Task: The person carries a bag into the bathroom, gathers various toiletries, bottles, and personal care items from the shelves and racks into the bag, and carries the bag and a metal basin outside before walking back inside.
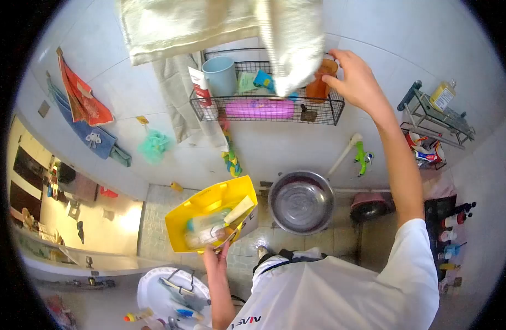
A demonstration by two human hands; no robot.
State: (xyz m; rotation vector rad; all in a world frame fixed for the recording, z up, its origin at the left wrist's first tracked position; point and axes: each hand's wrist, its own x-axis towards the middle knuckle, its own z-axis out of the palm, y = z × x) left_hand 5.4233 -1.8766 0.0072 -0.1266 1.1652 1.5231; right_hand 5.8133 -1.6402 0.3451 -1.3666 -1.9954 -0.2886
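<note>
My left hand (215, 257) grips the near edge of a yellow bag (178, 220), tilted so that its inside shows. Bottles and a pale tube (239, 210) lie in the bag. My right hand (353, 77) reaches up to a black wire basket (209, 109) on the wall. Its thumb and fingers close around the right side of an orange cup (318, 88) at the basket's right end. Also in the basket are a light blue cup (220, 76), a white and red tube (200, 85), a blue packet (264, 80) and a purple package (259, 108).
Pale towels (187, 27) hang over the basket and cover part of it. Below stands a metal basin (301, 202). A white sink (148, 286) holding several items is at the lower left. A wall rack (440, 118) with a yellow bottle (442, 96) is at right.
</note>
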